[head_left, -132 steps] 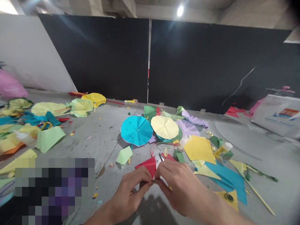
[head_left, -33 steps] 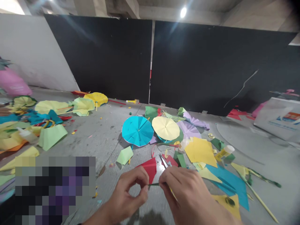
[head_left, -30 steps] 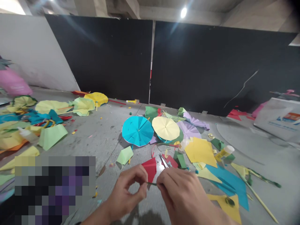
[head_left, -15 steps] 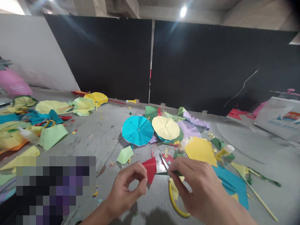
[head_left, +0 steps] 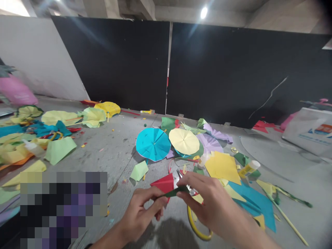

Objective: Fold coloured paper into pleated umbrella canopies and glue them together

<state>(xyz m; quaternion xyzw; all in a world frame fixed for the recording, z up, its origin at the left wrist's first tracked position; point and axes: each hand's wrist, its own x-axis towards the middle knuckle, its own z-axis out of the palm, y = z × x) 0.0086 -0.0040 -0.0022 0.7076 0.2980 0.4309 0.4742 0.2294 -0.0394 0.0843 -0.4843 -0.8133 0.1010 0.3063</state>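
Note:
A small dark green paper piece (head_left: 174, 191) stretches between my two hands. My left hand (head_left: 141, 211) pinches its left end between thumb and fingers, and my right hand (head_left: 204, 199) pinches the other end. Right behind it lies a folded red paper piece (head_left: 164, 184) on the table. Under my right hand are scissors with a yellow handle (head_left: 191, 221); the blade tips show past my fingers and the rest is partly covered. Further back sit a blue round pleated paper (head_left: 153, 143) and a pale yellow one (head_left: 184, 141).
Yellow paper sheets (head_left: 222, 166), a glue stick (head_left: 250, 168) and blue paper (head_left: 264, 211) lie to the right, beside a thin stick (head_left: 289, 221). Paper scraps and a glue bottle (head_left: 33, 148) crowd the left. A dark panel (head_left: 124, 65) stands behind the table.
My left hand has closed on the green paper, which my right hand held at the right before. The green piece has moved left, in front of the red paper.

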